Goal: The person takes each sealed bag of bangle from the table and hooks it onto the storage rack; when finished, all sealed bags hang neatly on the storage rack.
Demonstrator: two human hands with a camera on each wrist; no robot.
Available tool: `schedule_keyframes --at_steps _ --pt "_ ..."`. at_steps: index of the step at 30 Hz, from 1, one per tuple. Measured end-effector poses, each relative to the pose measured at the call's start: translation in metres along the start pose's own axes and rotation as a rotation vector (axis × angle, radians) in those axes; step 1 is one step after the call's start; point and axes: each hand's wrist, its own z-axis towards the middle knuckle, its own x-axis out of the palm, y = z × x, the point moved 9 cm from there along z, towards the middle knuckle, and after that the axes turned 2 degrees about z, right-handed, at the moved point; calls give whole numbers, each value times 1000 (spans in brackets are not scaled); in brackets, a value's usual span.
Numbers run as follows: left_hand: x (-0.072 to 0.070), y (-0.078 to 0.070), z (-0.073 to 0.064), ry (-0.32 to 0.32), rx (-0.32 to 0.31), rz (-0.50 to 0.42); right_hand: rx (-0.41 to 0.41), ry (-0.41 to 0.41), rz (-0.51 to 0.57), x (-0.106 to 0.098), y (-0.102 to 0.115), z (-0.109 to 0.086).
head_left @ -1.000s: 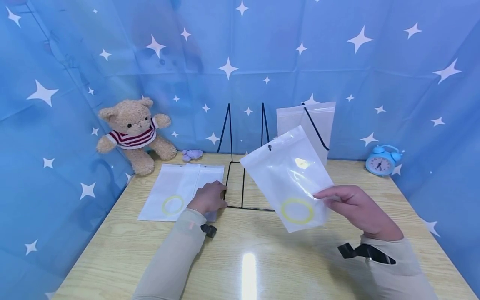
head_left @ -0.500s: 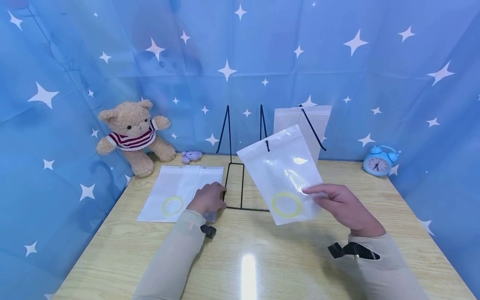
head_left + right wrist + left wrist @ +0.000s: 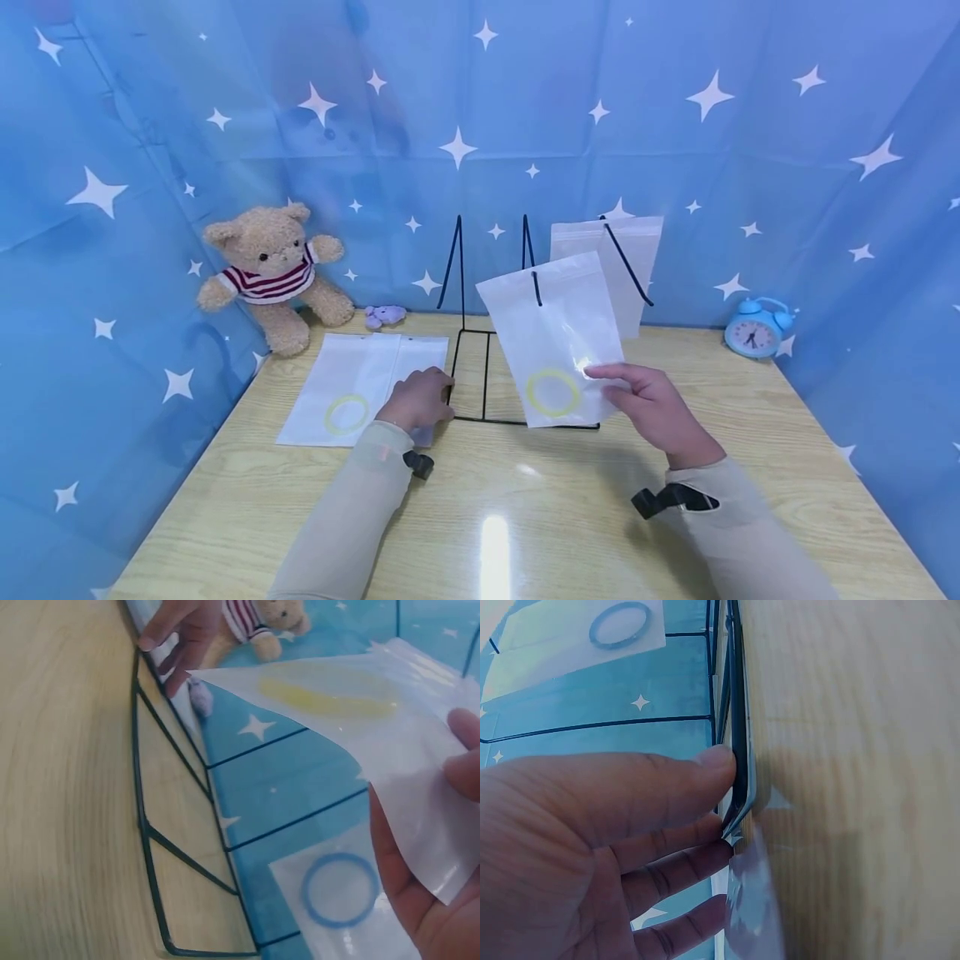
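My right hand (image 3: 660, 412) pinches the lower right edge of a white zip bag (image 3: 558, 333) bearing a yellow ring. The tip of the middle hook pokes out through the hole near the bag's top. My left hand (image 3: 418, 398) grips the left side of the black wire rack's base (image 3: 487, 375), thumb on the near bar in the left wrist view. On the rack's right hook hangs another white bag (image 3: 637, 237); the right wrist view shows its blue ring (image 3: 306, 889). The left hook (image 3: 452, 258) carries nothing.
White bags (image 3: 318, 417), one with a yellow ring, lie overlapping left of the rack, partly under my left hand. Behind them are a teddy bear (image 3: 270, 267) and a small purple toy (image 3: 385, 316). A blue alarm clock (image 3: 753, 335) stands back right, before a starry curtain (image 3: 787, 183).
My right hand has moved left and slightly up with the bag, which now sits straighter, further along the middle hook. My left hand has kept its place on the rack.
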Motion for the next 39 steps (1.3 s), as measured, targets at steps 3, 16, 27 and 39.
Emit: schedule_keyframes --at_steps 3,16,27,39 --pt "0 -1 0 1 2 3 6 -20 7 4 -3 5" --pt "0 1 0 3 -6 13 154 -116 -18 17 -28 41" --pt "1 -2 1 3 9 12 180 -140 -16 26 -35 74" --pt "0 -1 -1 -2 5 11 165 -100 40 31 -38 88"
